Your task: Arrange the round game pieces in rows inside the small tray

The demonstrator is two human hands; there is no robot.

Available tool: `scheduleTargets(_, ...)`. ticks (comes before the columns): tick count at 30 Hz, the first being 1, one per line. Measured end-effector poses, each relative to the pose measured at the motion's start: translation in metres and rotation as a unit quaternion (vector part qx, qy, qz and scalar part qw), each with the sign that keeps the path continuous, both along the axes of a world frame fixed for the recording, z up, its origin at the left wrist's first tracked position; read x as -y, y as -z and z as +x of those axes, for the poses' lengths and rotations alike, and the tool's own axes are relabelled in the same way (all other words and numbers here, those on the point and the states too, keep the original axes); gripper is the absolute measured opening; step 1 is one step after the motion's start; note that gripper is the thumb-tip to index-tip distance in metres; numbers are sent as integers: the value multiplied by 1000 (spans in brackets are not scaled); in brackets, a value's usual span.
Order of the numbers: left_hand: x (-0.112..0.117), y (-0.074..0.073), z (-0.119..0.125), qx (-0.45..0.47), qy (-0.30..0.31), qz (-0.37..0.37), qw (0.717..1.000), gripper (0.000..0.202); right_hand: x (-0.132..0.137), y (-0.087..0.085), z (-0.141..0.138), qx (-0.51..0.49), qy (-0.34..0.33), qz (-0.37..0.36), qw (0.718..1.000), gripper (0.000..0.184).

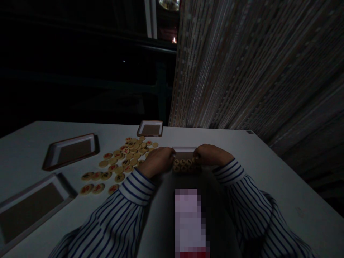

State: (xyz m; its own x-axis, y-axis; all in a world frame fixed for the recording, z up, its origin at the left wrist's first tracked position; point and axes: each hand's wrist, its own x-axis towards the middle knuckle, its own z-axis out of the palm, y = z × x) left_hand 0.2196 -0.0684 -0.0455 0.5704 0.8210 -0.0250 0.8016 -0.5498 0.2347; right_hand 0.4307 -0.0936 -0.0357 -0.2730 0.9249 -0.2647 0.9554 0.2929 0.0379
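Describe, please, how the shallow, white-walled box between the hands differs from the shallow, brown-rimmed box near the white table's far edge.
The held box contains round tan pieces, while the far box shows only its brown floor. The left hand and right hand grip the held box; the far box sits on the white table, untouched. Both have pale walls and brown floors.

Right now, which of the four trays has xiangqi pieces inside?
The tray between the left hand and right hand holds xiangqi pieces; the other three trays show none.

Lower-left tray partly beyond the frame's left edge.
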Motion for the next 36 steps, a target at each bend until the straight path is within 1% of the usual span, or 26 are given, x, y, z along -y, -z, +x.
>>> scheduleTargets(5,-1,0,-1,4,7,-6,1000,34,1,-2,2,-11,9,6,1000,33)
scheduleTargets(10,-1,-2,0,-5,3,-12,1000,34,0,-1,0,-8,10,-4,1000,34)
scheduleTargets(19,-1,-1,-1,12,12,-5,1000,32,1,0,1,-10,0,-1,1000,31)
scheduleTargets(26,1,-4,-1,15,5,-17,1000,32,1,0,0,-11,0,-6,1000,30)
scheduleTargets(36,-2,-3,-2,20,8,-22,1000,32,3,-5,-3,-4,9,-21,1000,32)
